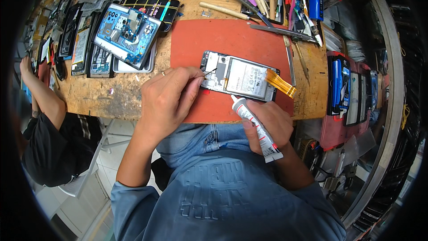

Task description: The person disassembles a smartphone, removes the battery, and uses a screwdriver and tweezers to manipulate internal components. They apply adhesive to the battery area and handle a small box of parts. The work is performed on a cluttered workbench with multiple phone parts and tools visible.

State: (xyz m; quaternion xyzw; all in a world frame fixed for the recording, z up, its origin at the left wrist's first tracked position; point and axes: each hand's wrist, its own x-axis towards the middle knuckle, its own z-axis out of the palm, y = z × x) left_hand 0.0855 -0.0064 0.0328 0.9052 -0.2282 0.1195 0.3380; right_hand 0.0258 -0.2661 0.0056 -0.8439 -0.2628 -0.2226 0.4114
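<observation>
An opened phone [216, 79] lies on a red-orange mat [191, 40], its insides facing up. A pale battery [246, 78] fills its right part, and an orange flex cable [280, 83] sticks out past its right end. At the phone's left end, my left hand [166, 100] is closed in a pinch on a thin dark wire-like piece [211, 72]. Its far end sits over the phone's silvery section. My right hand [274, 122] grips a white and grey glue tube [256, 127] by the body. The tube's nozzle points up and left, near the phone's lower edge.
Phone parts, including a blue phone frame [127, 33], crowd the bench's left side. Screwdrivers, tweezers [285, 32] and a wooden-handled tool [223, 10] lie beyond the mat. A pink-red tray [332, 129] stands right. At far left is another person's arm [42, 87].
</observation>
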